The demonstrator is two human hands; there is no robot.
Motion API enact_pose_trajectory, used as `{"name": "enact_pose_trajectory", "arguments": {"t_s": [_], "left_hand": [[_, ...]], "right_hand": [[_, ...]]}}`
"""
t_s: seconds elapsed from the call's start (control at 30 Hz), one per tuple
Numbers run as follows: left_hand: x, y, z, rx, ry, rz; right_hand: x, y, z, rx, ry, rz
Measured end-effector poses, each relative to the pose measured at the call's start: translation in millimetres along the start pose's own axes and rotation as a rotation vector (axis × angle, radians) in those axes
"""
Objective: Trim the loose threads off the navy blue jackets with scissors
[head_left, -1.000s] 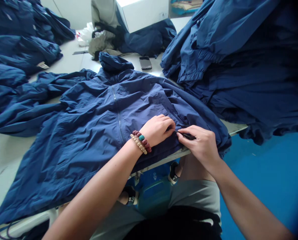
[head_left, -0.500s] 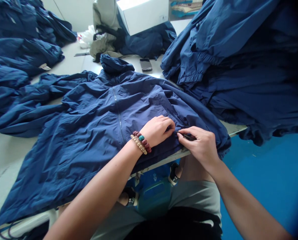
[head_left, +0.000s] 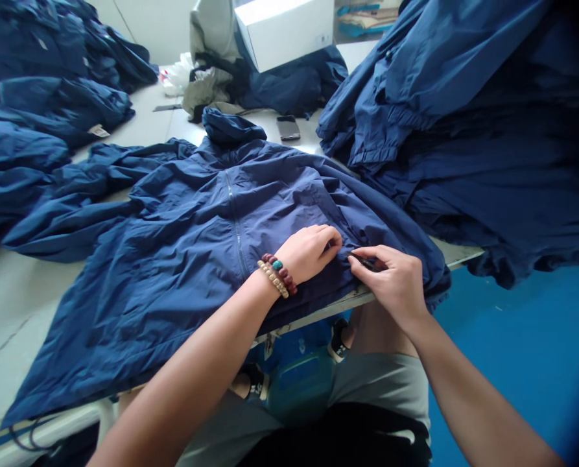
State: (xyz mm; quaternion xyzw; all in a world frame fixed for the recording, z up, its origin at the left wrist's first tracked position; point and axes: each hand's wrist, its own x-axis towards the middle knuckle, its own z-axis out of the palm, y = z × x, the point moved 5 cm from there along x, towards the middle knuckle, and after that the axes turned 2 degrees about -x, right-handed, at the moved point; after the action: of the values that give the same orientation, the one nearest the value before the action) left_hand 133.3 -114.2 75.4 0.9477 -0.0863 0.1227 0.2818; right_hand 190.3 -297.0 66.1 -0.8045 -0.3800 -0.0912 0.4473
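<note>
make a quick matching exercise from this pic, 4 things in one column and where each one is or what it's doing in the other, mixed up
Things
1. bracelets
2. phone
3. white box
4. right hand

Places and states
A. on the table, past the hood of the jacket
B. at the far end, against a navy garment
C. round the left wrist
D. pinching a small black piece at the jacket

Pairs: 1-C, 2-A, 3-B, 4-D
</note>
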Motion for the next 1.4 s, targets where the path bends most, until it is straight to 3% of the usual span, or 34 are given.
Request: {"name": "enact_pose_trajectory", "arguments": {"t_s": [0.17,0.3,0.43,0.63,0.73,0.87,1.03,1.13,1.27,1.4], "left_hand": [[7.8,-4.3,10.4,0.028,-0.02,-0.022],[0.3,-10.8,5.6,-0.161,0.081,-0.226],[-44.8,17.6,-9.4,-0.379,0.198,-0.298],[-142.0,79.7,-25.1,-0.392,0.338,-0.375],[-174.5,92.9,-20.6,-0.408,0.316,-0.442],[-199.6,92.7,-7.1,-0.395,0.29,-0.476],[-216.5,84.1,5.9,-0.193,0.262,-0.451],[-219.3,85.6,7.0,-0.109,0.261,-0.393],[-217.0,94.9,3.5,-0.106,0.273,-0.389],[-201.5,110.7,-10.1,-0.089,0.339,-0.301]], "right_hand": [[-1.9,7.8,-0.7,-0.008,0.02,0.029],[-2.0,13.3,-0.2,0.024,0.006,0.087],[-3.7,13.1,-3.4,0.062,-0.005,0.094],[-36.1,-17.9,-16.4,0.058,0.05,-0.018],[-61.5,-35.7,-12.8,0.126,-0.063,-0.037],[-89.6,-42.9,1.2,0.161,-0.21,-0.026],[-108.1,-33.9,17.7,0.27,-0.298,0.031],[-108.5,-29.8,15.8,0.3,-0.295,0.073],[-90.8,-28.9,-3.4,0.237,-0.238,0.057],[-48.7,-28.9,-29.9,0.107,-0.085,-0.08]]}}
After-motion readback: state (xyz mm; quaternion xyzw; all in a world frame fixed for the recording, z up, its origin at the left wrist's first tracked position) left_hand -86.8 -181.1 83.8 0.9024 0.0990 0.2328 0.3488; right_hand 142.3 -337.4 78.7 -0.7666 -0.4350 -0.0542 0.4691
